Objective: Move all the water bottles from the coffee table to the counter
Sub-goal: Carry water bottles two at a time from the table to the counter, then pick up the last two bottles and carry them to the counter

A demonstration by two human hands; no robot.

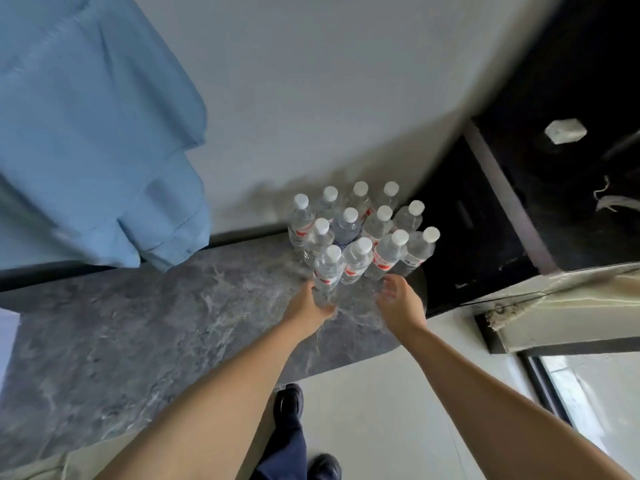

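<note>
Bottles (pixel 360 233) packed cap to cap at the far right corner of the grey marbled surface (pixel 138 334), no gap to slip fingers between them. Wall (pixel 311 98) tight behind, dark drop-off just right of the cluster. Left hand (pixel 308 308) sits against the nearest bottle (pixel 327 270); right hand (pixel 401 304) is spread wide just in front of the row. Wide bare surface to the left and front. Blue cloth (pixel 86 133) hangs over the far left.

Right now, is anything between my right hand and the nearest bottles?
Nothing visible. The right hand is open just short of the front row of the water bottles on the marble counter; the left hand wraps the front-left bottle.
</note>
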